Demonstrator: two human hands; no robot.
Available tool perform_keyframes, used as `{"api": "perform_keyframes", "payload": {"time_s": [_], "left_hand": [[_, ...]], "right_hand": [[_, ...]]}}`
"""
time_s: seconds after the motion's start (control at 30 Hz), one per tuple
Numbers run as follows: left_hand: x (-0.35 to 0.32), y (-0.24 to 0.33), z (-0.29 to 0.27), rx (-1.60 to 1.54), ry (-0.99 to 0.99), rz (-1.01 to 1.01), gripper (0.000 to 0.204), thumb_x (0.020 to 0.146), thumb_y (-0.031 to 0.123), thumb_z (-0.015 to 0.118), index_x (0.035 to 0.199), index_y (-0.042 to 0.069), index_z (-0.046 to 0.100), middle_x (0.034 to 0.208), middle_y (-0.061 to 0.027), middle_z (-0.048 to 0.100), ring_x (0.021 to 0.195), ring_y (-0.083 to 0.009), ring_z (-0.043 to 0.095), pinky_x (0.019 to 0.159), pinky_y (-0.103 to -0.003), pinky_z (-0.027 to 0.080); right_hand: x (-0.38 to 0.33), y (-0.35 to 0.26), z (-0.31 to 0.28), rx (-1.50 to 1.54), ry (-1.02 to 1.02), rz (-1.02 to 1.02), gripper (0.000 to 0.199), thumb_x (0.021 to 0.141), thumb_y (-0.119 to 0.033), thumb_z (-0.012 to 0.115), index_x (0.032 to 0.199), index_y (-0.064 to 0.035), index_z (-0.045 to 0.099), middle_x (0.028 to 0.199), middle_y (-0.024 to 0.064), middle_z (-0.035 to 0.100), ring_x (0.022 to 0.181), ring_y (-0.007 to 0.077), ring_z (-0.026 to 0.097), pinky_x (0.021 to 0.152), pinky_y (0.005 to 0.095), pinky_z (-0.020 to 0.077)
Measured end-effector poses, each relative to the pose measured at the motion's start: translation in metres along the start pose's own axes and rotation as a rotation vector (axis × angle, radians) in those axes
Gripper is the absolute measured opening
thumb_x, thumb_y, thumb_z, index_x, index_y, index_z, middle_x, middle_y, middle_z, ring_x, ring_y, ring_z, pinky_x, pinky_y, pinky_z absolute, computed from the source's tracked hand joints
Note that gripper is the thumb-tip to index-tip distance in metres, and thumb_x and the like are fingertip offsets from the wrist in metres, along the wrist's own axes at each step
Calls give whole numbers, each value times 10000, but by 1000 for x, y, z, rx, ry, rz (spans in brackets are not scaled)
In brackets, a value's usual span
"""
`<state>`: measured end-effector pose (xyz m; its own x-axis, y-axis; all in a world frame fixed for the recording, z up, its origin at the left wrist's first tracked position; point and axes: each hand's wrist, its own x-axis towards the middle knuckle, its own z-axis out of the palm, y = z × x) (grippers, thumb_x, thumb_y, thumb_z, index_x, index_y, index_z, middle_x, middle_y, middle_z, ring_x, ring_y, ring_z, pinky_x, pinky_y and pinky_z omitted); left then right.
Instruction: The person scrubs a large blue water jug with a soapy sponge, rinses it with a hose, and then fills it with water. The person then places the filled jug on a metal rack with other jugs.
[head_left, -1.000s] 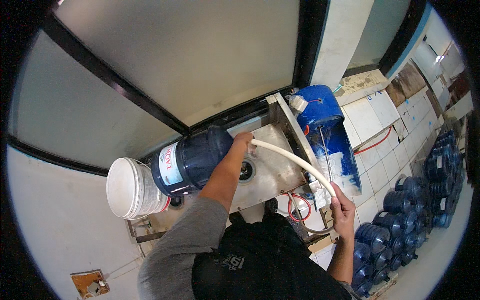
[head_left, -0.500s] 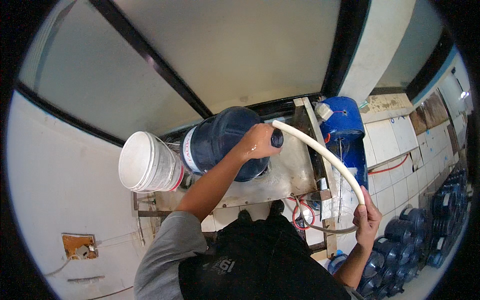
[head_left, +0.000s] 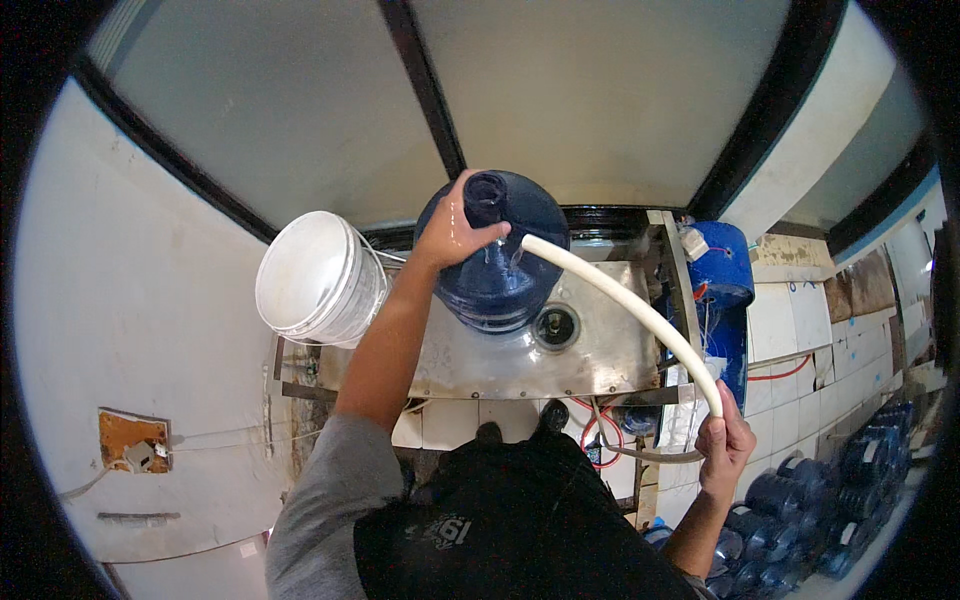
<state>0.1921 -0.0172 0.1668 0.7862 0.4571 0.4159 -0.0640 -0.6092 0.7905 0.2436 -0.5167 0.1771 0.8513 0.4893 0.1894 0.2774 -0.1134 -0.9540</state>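
Through the head camera I see the large, dark-blue, translucent plastic water jug [head_left: 510,290] standing upright, mouth toward me, on the dull stainless-steel sink counter [head_left: 605,365], between the tall white plastic bucket [head_left: 310,270] and the round black drain [head_left: 556,327]. The person's left hand [head_left: 455,235] is wrapped about the jug's neck, the thumb lying across the near side; I cannot make out the other fingers fully, since the neck covers part of them. The right hand [head_left: 727,440] is closed around the thick, cream-coloured flexible hose [head_left: 625,300], whose free end points at the jug's shoulder, just beside the thumb. Clear streaks there look like water, but I cannot tell exactly where they land. The hose's other end is lost to me: below the right fist a duller, greyish length of tubing [head_left: 655,456] runs back beneath the counter, and the fist hides where the two meet. The jug's own underside is out of my sight. At lower right, the heap of blue plastic jugs [head_left: 790,500] is partly covered by the right forearm and fades into the dark rim.
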Motion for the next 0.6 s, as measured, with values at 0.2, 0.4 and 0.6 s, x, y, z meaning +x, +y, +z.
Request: {"api": "perform_keyframes", "payload": {"time_s": [0.2, 0.4, 0.6], "left_hand": [[-28, 5, 25, 117, 531, -188, 762, 787, 309, 880, 1363, 24, 472, 1147, -272, 679, 1114, -436, 667, 973, -471, 515], [-17, -27, -29, 276, -9, 72, 905, 707, 395, 920, 1386, -24, 493, 1251, -290, 654, 1223, -447, 613, 1055, -477, 477], [-13, -28, -46, 393, -89, -191, 931, 861, 582, 743, 1410, -105, 439, 1256, -330, 635, 1227, -472, 588, 1095, -485, 440]], "right_hand": [[-7, -7, 64, -153, -59, -272, 478, 1062, -214, 587, 1463, 41, 536, 702, -47, 459, 567, 26, 371, 489, 210, 283], [-28, -20, 97, -209, 31, -318, 468, 1066, -223, 583, 1448, 45, 551, 689, -42, 465, 560, 30, 373, 482, 215, 278], [-48, -19, 121, -235, 50, -319, 452, 1065, -188, 571, 1455, 39, 547, 682, -48, 464, 569, 28, 372, 496, 214, 280]]}}
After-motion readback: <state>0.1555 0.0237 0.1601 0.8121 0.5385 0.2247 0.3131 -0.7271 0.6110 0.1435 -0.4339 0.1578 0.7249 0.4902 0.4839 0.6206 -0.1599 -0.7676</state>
